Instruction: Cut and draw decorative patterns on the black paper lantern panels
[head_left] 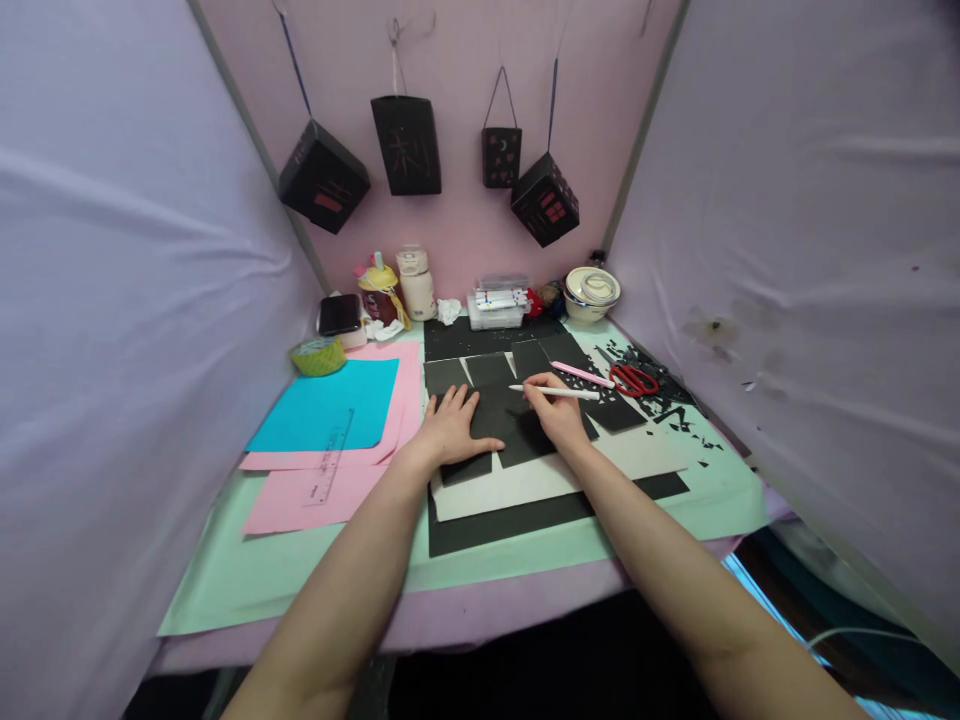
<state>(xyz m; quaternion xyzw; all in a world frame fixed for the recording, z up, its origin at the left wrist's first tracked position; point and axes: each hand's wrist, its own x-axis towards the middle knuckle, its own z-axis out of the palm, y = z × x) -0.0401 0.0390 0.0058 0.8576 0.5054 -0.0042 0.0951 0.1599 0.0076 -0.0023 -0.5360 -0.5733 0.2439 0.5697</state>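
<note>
My left hand [450, 432] lies flat with its fingers spread on a cut-out black card [504, 425]. The card has several flaps with narrow gaps between them and rests on a white sheet [525, 487]. My right hand [553, 410] is closed around a white pen [581, 394]. Its tapered tip points left, just above or on the card; I cannot tell if it touches. A pink pen-like tool [581, 374] lies behind my right hand. Beside its end are red-handled scissors [634, 380].
Black paper scraps [682, 420] litter the right side. At left lie a blue sheet [330, 405], pink sheets [300, 503], a clear ruler [332, 460] and a green tape roll [319, 357]. Bottles [416, 285], a marker box [497, 305] and a lidded bowl [591, 295] line the back. Black paper lanterns [407, 147] hang above.
</note>
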